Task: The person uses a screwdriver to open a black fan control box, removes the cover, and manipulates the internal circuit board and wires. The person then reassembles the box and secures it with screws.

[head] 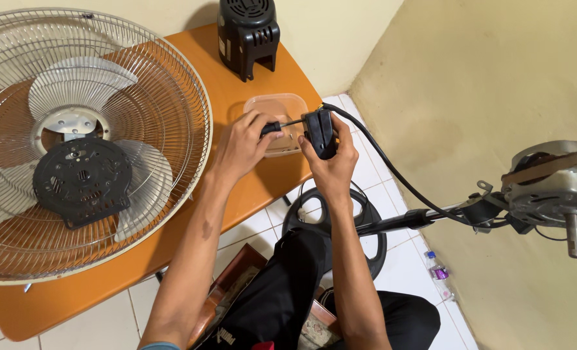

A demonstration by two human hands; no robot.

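Orange table [249,194] w/ white tile floor [402,266], cream walls [470,78].

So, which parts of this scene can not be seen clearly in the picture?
- Head view: screwdriver tip, hidden behind the black switch box in the right hand.
- Screwdriver handle, mostly covered by the left hand.
- Fan guard: cut off by the left edge.
- Motor: cut off by the right edge.

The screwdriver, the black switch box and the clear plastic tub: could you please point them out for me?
screwdriver [272,127], head view, on its black handle in the left hand.
black switch box [319,133], head view, on its front face.
clear plastic tub [277,102], head view, on its far rim.
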